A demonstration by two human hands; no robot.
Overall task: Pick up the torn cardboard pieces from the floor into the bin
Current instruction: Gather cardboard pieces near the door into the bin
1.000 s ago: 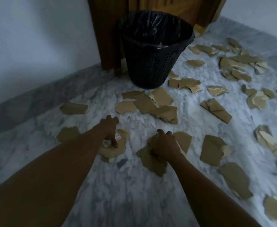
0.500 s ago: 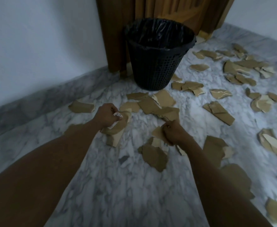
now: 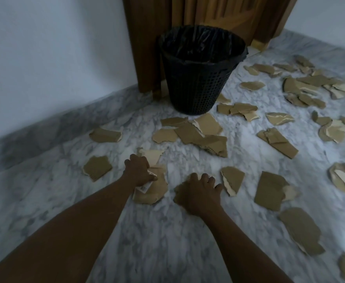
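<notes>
Torn brown cardboard pieces lie scattered over the marble floor (image 3: 167, 242). The black mesh bin (image 3: 196, 88), lined with a black bag, stands upright at the back by the wooden door. My left hand (image 3: 138, 170) grips a small stack of cardboard pieces (image 3: 155, 190), one bearing a white label, low against the floor. My right hand (image 3: 200, 194) is down on the floor just to the right. Its fingers curl over a brown piece (image 3: 178, 189) that shows only at the hand's left edge. Another torn piece (image 3: 233, 180) lies just right of that hand.
The white wall (image 3: 55, 58) and its marble skirting run along the left. A wooden door frame (image 3: 145, 48) stands behind the bin. Several cardboard pieces lie between my hands and the bin, and many more spread to the right edge.
Both hands were lifted with cardboard half a second ago and have come back down to the floor. The large dark piece near my right hand is now covered by that hand.
</notes>
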